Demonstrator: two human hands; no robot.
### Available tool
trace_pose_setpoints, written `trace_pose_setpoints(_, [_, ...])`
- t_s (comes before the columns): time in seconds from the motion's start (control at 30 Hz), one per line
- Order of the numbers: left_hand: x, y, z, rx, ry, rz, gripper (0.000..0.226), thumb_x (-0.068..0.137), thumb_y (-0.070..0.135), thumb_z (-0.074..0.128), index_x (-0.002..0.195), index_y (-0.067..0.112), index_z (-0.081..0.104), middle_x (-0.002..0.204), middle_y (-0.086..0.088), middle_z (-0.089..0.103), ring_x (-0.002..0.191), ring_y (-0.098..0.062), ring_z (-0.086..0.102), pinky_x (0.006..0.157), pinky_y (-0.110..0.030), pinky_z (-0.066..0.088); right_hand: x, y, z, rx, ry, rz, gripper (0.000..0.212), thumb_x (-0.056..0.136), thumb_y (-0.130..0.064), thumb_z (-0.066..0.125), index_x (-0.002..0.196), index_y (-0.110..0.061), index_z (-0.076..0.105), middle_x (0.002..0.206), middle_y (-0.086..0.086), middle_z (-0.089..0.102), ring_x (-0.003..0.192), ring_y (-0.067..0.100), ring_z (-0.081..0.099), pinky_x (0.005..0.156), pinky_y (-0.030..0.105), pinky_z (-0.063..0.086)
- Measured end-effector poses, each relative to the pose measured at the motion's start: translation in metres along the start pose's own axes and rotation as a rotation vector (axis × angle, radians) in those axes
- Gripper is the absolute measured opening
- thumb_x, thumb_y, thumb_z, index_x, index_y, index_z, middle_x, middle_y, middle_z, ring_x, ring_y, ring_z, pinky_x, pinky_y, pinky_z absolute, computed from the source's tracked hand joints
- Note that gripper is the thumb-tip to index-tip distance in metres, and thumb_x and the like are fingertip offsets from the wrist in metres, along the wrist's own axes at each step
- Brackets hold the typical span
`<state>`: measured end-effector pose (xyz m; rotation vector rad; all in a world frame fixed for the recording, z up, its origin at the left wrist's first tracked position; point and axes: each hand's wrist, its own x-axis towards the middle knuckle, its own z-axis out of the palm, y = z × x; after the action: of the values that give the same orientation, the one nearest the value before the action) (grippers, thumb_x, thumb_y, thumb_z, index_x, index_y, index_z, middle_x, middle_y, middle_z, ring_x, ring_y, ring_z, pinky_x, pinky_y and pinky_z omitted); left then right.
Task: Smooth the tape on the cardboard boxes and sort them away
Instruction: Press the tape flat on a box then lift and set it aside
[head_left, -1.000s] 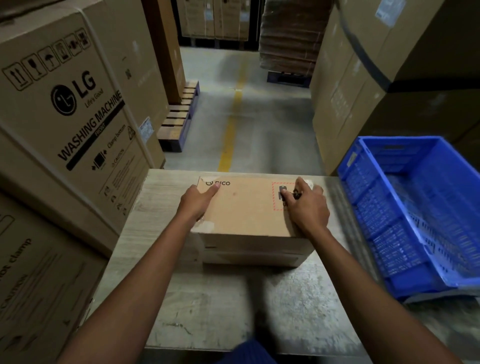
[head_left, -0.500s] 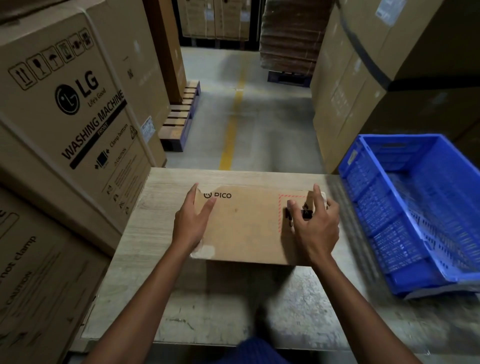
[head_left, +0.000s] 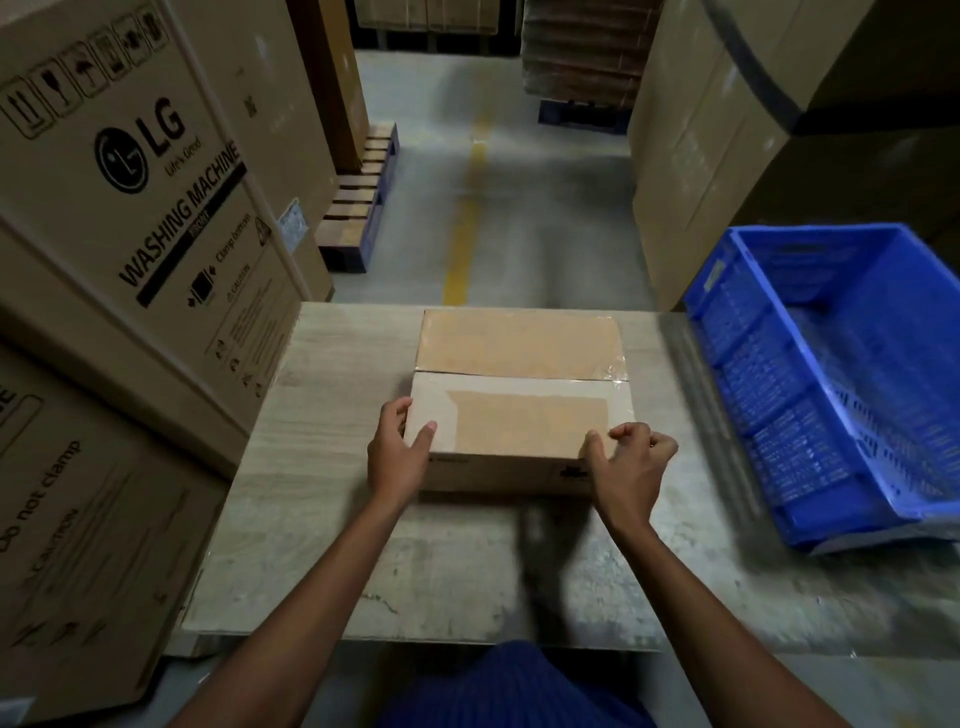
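Warehouse aisle with a concrete floor (head_left: 545, 234) and a yellow line (head_left: 465, 228), walled by tall cartons (head_left: 130, 208) on the left and more on the right. A worn table (head_left: 311, 519) fills the foreground, and a blue crate (head_left: 779, 415) stands at its right edge.

The box (head_left: 519, 353) lies flat at mid-width of the table, its far side just short of the table's far edge. Its flap seam faces up, with clear tape (head_left: 613, 371) running along the seam and wrinkled at the right end. That face is likely turned up so the tape can be reached and pressed flat.

The left hand (head_left: 397, 457) grips the near left corner of the box, thumb on top and fingers wrapped down the left side, which steadies the box. The right hand (head_left: 628, 467) sits at the near right corner with fingers curled and touching the top edge. Whether it pinches the box or only rests there cannot be told.

Compared with half a second ago, the box has been rolled over. The printed face that was then uppermost now faces the person, and the taped seam has come to the top. Both hands have moved from the far part of the top to the near corners. The crate and cartons are unchanged.

Judged stage: the box is set for smoothing, which has not yet begun. Sorting into the crate would presumably follow.
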<state>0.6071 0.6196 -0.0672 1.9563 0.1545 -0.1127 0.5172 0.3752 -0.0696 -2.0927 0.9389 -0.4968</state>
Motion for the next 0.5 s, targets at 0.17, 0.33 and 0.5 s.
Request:
trace_pose_setpoints(0.17, [-0.002, 0.002, 0.009, 0.331, 0.082, 0.297, 0.043, 0.091, 0.013, 0.065, 0.133, 0.008, 0.057, 0.144, -0.014, 0.053, 0.130, -0.032, 0.052, 0.103, -0.042, 0.047, -0.001, -0.005, 0.002, -0.219, -0.011, -0.124, 0.032, 0.086, -0.029, 0.073, 0.111, -0.012, 0.062, 0.139, 0.015, 0.044, 0.132, 0.035, 0.046, 0.108, 0.055, 0.037])
trace_pose_setpoints(0.33, [0.003, 0.013, 0.037, 0.794, -0.149, 0.557, 0.064, 0.095, 0.046, 0.030, 0.148, 0.014, 0.045, 0.158, -0.011, 0.038, 0.149, -0.029, 0.028, 0.121, -0.049, 0.021, -0.001, -0.022, 0.024, -0.621, -0.377, -0.371, 0.065, 0.098, -0.060, 0.032, 0.152, -0.025, 0.035, 0.168, 0.010, 0.013, 0.155, 0.030, 0.004, 0.118, 0.063, 0.004])
trace_pose_setpoints(0.5, [0.010, 0.019, 0.048, 1.023, -0.154, 0.518, 0.068, 0.092, 0.051, 0.021, 0.144, 0.019, 0.052, 0.149, -0.010, 0.049, 0.140, -0.030, 0.042, 0.113, -0.051, 0.031, 0.003, -0.025, 0.021, -0.706, -0.357, -0.415, 0.070, 0.095, -0.068, 0.026, 0.150, -0.027, 0.037, 0.160, 0.012, 0.028, 0.150, 0.034, 0.019, 0.113, 0.065, 0.015])
